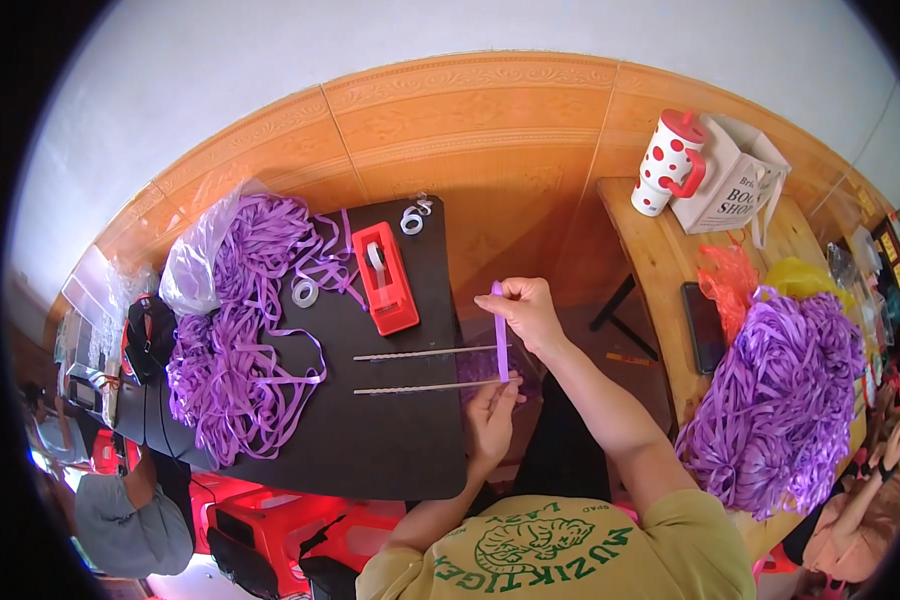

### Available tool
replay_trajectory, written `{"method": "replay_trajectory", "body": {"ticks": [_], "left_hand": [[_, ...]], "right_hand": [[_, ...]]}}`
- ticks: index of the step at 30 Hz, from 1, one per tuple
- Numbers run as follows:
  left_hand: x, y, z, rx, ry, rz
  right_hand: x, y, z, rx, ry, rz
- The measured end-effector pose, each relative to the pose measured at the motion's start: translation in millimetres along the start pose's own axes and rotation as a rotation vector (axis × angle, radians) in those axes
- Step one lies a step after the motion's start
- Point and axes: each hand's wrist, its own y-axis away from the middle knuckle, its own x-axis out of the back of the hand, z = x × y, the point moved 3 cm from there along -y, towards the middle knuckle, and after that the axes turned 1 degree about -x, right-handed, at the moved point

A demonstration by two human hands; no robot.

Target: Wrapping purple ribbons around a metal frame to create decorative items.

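Between my two hands, just off the right edge of the dark table, a short purple ribbon is stretched taut. Its far end is pinched between the thumb and finger of my right hand. My left hand is closed at the ribbon's near end, where the ribbon meets the nearer thin rod. A second thin rod lies parallel to it, also reaching past the table edge, and the ribbon crosses it. Both rods look twisted along their left part. Whether my left fingers also grip the nearer rod, I cannot tell.
A red tape dispenser, tape rolls and heaped purple ribbon lie on the dark table. The wooden table at right holds more ribbon, a phone, a dotted tumbler and a bag. People sit on both sides.
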Motion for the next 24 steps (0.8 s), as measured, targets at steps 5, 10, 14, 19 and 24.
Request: {"method": "replay_trajectory", "body": {"ticks": [5, 10, 14, 19, 24], "left_hand": [[3.1, 0.5, -1.8, 0.005, -0.038, 0.096], [9.4, -14.1, -6.1, -0.189, -0.163, 0.211], [-2.7, -27.9, -1.0, -0.455, -0.403, 0.194], [6.8, -46.9, -24.0, -0.335, -0.278, 0.09], [3.0, -47.5, -19.6, -0.192, -0.079, 0.096]], "right_hand": [[2.9, -9.4, 20.2, 0.129, 0.204, -0.054], [-5.2, 12.1, 38.9, -0.3, 0.162, -0.101], [19.5, 27.7, 94.9, -0.461, -0.102, -0.039], [19.0, 60.4, 115.9, -0.607, -0.255, -0.02], [53.9, 90.7, 115.3, -0.657, -0.247, 0.21]]}}
